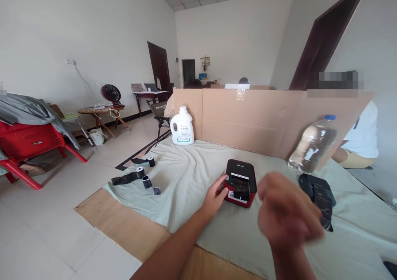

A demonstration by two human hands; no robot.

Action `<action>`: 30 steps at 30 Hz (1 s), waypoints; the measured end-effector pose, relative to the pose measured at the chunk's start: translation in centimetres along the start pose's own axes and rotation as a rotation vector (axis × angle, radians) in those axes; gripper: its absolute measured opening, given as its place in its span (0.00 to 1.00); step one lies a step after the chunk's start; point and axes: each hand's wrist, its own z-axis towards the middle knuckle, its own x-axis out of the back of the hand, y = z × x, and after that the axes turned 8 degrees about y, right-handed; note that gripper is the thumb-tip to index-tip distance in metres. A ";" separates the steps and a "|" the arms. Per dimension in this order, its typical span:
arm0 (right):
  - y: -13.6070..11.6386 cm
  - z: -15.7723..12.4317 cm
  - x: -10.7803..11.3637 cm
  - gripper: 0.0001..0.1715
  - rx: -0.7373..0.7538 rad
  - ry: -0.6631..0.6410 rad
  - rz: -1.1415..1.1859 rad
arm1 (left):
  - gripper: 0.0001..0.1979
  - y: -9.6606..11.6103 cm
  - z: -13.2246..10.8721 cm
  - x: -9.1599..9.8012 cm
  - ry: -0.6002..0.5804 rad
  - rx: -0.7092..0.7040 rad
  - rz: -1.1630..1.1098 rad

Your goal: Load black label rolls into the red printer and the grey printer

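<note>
A small red-and-black label printer point(245, 167) sits on the pale green cloth, with a dark strip point(241, 190) coming out of its front slot. My left hand point(214, 196) grips the printer's left side, the thumb at its front corner. My right hand point(288, 214) is raised to the right of the printer, blurred by motion. Its fingers look curled into a fist, and anything inside them is hidden. Beyond it lies a dark device point(318, 185) with a black marbled strip point(323, 207) over it, partly covered by my hand.
Three rolls of dark strip, including a middle roll point(140, 172), lie at the cloth's left. A white jug point(182, 127) and a clear bottle with a blue cap point(316, 143) stand before a cardboard panel point(245, 118). A person in white point(366, 131) sits behind at right.
</note>
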 end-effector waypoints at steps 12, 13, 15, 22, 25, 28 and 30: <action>17.0 -1.1 0.3 0.15 -0.847 -0.765 -0.414 | 0.16 1.0 0.2 0.1 -0.028 -0.135 0.223; 17.0 -1.3 0.3 0.15 -0.859 -0.781 -0.400 | 0.15 1.1 0.3 0.0 -0.017 -0.128 0.232; 16.9 -1.2 0.1 0.15 -0.870 -0.796 -0.398 | 0.14 1.0 0.6 -0.2 0.031 -0.108 0.262; 15.7 -0.1 -0.5 0.18 -0.841 -0.803 -0.494 | 0.16 -0.3 2.4 -1.1 0.111 -0.132 0.297; 15.3 0.0 -0.4 0.17 -0.811 -0.814 -0.506 | 0.16 -0.9 2.6 -1.1 0.124 -0.277 0.211; 15.1 -0.1 -0.5 0.15 -0.706 -0.768 -0.493 | 0.14 -1.2 2.4 -0.8 0.089 -0.343 0.174; 15.2 -0.1 -0.7 0.14 -0.625 -0.712 -0.488 | 0.13 -1.2 2.3 -0.5 0.060 -0.339 0.168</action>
